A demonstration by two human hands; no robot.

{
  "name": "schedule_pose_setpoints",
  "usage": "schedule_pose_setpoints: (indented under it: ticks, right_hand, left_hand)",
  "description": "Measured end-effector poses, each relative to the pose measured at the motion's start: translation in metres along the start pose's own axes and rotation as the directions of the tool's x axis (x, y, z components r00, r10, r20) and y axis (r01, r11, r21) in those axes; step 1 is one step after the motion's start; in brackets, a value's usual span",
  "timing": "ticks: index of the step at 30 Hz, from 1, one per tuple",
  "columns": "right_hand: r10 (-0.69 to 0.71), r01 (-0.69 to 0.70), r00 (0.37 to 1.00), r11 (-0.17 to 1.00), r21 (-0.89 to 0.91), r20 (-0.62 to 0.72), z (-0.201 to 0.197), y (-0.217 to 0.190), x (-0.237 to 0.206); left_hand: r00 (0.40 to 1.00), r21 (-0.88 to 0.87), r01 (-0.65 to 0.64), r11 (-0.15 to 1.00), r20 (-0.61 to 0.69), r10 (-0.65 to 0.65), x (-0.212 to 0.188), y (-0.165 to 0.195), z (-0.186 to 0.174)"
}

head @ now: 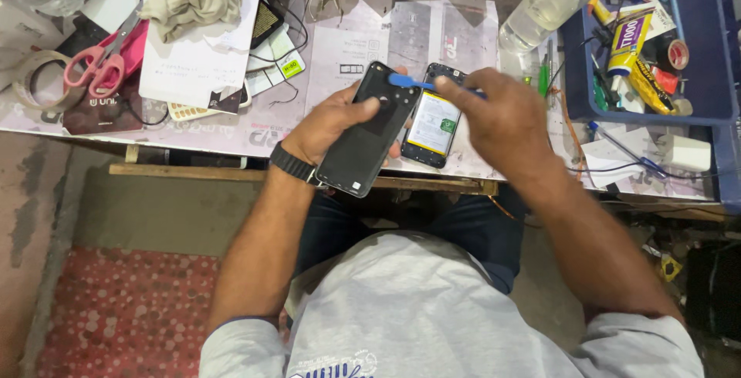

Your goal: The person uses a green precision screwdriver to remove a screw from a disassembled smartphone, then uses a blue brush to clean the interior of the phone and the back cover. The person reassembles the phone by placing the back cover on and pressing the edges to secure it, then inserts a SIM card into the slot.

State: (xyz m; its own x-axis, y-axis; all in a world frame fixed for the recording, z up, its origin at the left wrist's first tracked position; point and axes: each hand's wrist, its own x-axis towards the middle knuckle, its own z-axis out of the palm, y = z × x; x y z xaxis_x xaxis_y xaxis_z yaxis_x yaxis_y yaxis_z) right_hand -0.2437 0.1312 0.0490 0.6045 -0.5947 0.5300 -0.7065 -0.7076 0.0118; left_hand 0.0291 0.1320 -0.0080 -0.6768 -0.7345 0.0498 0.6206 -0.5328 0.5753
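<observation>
1. Black plastic, the phone back cover (367, 135) sits in the left hand (333, 119), raised just above the near edge of the table (255, 135). Its long axis runs from the lower left, near the person's lap, up to the right, and its top end points away toward the far side of the table.
2. Fingers of the left hand curl around the cover's left edge and underside, with the thumb lying across its inner face; the grasp is closed on it.
3. Clenched around the handle, the right hand (502, 119) holds a blue pry tool (413, 82). The flat tip of the tool points left and touches the cover's top end.
4. Between the two hands, an opened phone (434, 127) lies flat on the table with its battery showing, long axis nearly parallel to the cover.
5. Farther out, pink scissors (100, 62) and a tape roll (35, 77) lie to the left, a clear bottle (544, 4) stands beyond the right hand, and a blue tray (698, 77) holds a yellow glue tube (627, 42).
</observation>
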Motion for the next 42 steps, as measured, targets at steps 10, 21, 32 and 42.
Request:
schedule_pose_setpoints:
  ticks: [10,21,32,42]
  right_hand:
    - [0.051,-0.052,0.995,0.999,0.007,0.088,-0.015,-0.002,-0.011]
    - [0.1,-0.107,0.992,0.991,0.077,0.082,-0.017,-0.012,-0.016]
    - [0.145,-0.147,0.972,0.989,-0.005,0.187,-0.022,-0.018,-0.013]
    - [0.085,-0.088,0.991,0.996,0.025,0.106,-0.027,-0.018,-0.007]
  left_hand:
    - [0.999,0.101,-0.035,0.994,-0.038,0.039,-0.001,-0.001,0.002]
    - [0.997,0.106,-0.062,0.992,-0.047,0.067,-0.003,0.0,0.006]
    - [0.991,0.199,-0.08,0.977,-0.086,0.098,-0.007,-0.002,0.006]
    - [0.996,0.228,-0.072,0.971,-0.037,0.082,-0.013,0.005,0.007]
